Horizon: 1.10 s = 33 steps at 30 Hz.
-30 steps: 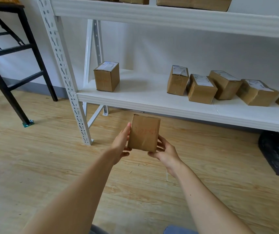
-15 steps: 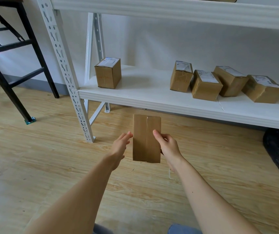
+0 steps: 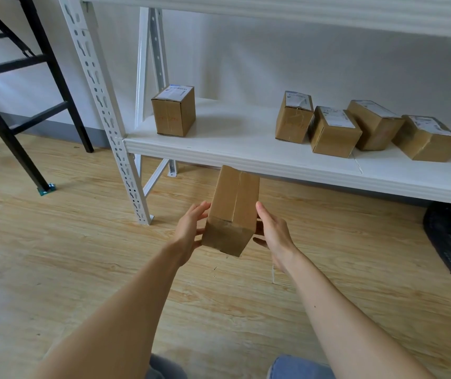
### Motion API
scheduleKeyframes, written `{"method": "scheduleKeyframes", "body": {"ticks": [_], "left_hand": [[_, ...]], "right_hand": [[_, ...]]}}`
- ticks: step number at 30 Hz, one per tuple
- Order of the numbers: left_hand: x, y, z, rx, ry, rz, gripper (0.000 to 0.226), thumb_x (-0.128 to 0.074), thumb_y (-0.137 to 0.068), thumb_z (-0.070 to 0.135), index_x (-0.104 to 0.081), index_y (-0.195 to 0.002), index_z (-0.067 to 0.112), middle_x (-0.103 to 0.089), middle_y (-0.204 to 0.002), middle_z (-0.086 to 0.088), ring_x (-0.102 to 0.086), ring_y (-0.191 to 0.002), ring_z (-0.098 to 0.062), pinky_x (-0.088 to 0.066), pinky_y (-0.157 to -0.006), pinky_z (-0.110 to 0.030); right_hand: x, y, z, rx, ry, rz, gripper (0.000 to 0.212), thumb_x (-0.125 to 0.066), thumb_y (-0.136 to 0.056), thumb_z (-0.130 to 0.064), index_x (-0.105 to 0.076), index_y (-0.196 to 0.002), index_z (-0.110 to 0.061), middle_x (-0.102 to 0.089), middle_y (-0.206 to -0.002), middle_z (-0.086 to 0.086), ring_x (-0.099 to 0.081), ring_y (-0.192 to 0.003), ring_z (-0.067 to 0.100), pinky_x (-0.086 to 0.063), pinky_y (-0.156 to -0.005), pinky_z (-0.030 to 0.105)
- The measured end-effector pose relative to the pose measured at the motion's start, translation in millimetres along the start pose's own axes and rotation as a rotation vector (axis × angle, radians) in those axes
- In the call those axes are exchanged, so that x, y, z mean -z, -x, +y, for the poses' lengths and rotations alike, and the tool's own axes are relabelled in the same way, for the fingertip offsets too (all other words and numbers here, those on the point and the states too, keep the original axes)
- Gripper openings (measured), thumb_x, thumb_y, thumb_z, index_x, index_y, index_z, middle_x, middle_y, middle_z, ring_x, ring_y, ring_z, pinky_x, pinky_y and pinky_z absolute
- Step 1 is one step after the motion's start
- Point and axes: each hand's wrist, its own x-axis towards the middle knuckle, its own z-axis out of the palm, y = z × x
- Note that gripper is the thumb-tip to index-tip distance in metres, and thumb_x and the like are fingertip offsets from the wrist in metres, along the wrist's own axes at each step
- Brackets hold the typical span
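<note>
A: Pressing the box (image 3: 232, 212) between my left hand (image 3: 190, 231) and right hand (image 3: 274, 235), fingers nearly straight; it hangs in mid-air before the shelf (image 3: 232, 129) lip.
B: Next?
A: I'd squeeze evenly, lift over the lip, and land it between the lone box (image 3: 173, 113) and the crowded row (image 3: 333, 132), keeping clear of the post (image 3: 101, 99)
</note>
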Motion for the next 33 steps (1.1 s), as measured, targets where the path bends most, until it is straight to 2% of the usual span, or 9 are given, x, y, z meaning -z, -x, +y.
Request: {"method": "scheduleKeyframes", "body": {"ticks": [5, 8, 10, 15, 20, 24, 27, 30, 33], "left_hand": [[-1.2, 5.4, 2.7, -0.017, -0.003, 0.002, 0.038, -0.040, -0.105, 0.042, -0.055, -0.135, 0.024, -0.054, -0.140, -0.001, -0.056, -0.116, -0.034, -0.052, -0.085, -0.037], [0.3, 7.2, 4.1, -0.019, 0.007, 0.011, 0.043, -0.038, -0.106, 0.043, -0.053, -0.141, 0.023, -0.058, -0.133, -0.003, -0.061, -0.105, -0.026, -0.049, -0.081, -0.033], [-0.1, 7.9, 5.2, -0.014, -0.014, 0.033, 0.047, -0.040, -0.104, 0.046, -0.057, -0.138, 0.018, -0.062, -0.124, -0.007, -0.059, -0.090, -0.021, -0.047, -0.077, -0.031], [-5.4, 7.4, 1.6, -0.033, -0.134, 0.084, 0.052, -0.038, -0.104, 0.050, -0.057, -0.138, 0.016, -0.063, -0.111, -0.005, -0.055, -0.091, -0.019, -0.045, -0.079, -0.032], [-6.9, 9.9, 2.2, -0.077, -0.130, 0.074, 0.036, -0.041, -0.106, 0.039, -0.058, -0.132, 0.021, -0.054, -0.130, -0.001, -0.045, -0.121, -0.022, -0.038, -0.107, -0.044], [-6.2, 11.1, -5.0, -0.071, -0.128, 0.046, 0.026, -0.041, -0.106, 0.030, -0.058, -0.116, 0.013, -0.054, -0.108, 0.018, -0.038, -0.119, -0.016, -0.024, -0.104, -0.042], [-7.9, 11.7, -4.8, -0.054, -0.110, 0.020, 0.027, -0.041, -0.106, 0.032, -0.052, -0.115, 0.009, -0.057, -0.112, 0.013, -0.039, -0.119, -0.017, -0.021, -0.101, -0.043], [-8.2, 10.5, -3.4, -0.036, -0.089, -0.010, 0.026, -0.041, -0.105, 0.039, -0.051, -0.109, 0.016, -0.061, -0.125, -0.002, -0.049, -0.122, -0.023, -0.026, -0.106, -0.052], [-5.4, 10.5, -4.1, 0.020, -0.092, -0.027, 0.021, -0.043, -0.103, 0.044, -0.054, -0.106, 0.026, -0.059, -0.127, -0.003, -0.052, -0.122, -0.031, -0.028, -0.110, -0.062]], "right_hand": [[6.9, -0.4, 2.0, 0.043, 0.032, -0.013, 0.034, -0.038, -0.103, -0.012, -0.069, -0.114, -0.018, -0.072, -0.114, 0.002, -0.063, -0.112, 0.020, -0.043, -0.098, 0.037], [9.9, 1.5, 2.4, 0.085, 0.166, -0.081, 0.065, -0.037, -0.085, 0.021, -0.056, -0.137, -0.013, -0.061, -0.133, -0.005, -0.057, -0.113, 0.005, -0.043, -0.096, 0.023], [11.6, 3.4, 2.7, 0.130, 0.242, -0.097, 0.075, -0.038, -0.082, 0.028, -0.048, -0.144, -0.013, -0.055, -0.131, -0.011, -0.050, -0.113, -0.002, -0.038, -0.101, 0.020], [11.8, -1.4, 5.6, 0.195, 0.247, -0.069, 0.069, -0.077, -0.081, -0.005, -0.050, -0.143, -0.017, -0.061, -0.134, -0.005, -0.054, -0.123, 0.010, -0.042, -0.104, 0.027], [10.5, -0.3, 3.7, 0.199, 0.186, -0.011, 0.038, -0.069, -0.092, -0.023, -0.062, -0.128, -0.017, -0.067, -0.110, -0.011, -0.058, -0.096, -0.004, -0.045, -0.068, 0.009], [6.9, -1.9, 4.1, 0.188, 0.082, 0.056, 0.032, -0.066, -0.093, -0.034, -0.064, -0.120, -0.017, -0.069, -0.108, -0.007, -0.065, -0.101, 0.008, -0.053, -0.081, 0.022], [4.4, -4.7, 5.2, 0.164, 0.028, 0.061, 0.027, -0.063, -0.094, -0.035, -0.064, -0.116, -0.018, -0.070, -0.111, -0.002, -0.066, -0.104, 0.014, -0.056, -0.090, 0.034], [2.3, -4.0, 5.7, 0.140, -0.022, 0.050, 0.027, -0.058, -0.099, -0.032, -0.063, -0.119, -0.015, -0.070, -0.109, -0.002, -0.066, -0.094, 0.007, -0.056, -0.076, 0.024], [4.0, -5.9, 6.3, 0.132, -0.039, 0.054, 0.020, -0.055, -0.101, -0.030, -0.066, -0.112, -0.018, -0.070, -0.101, -0.009, -0.066, -0.086, 0.000, -0.053, -0.068, 0.017]]}}
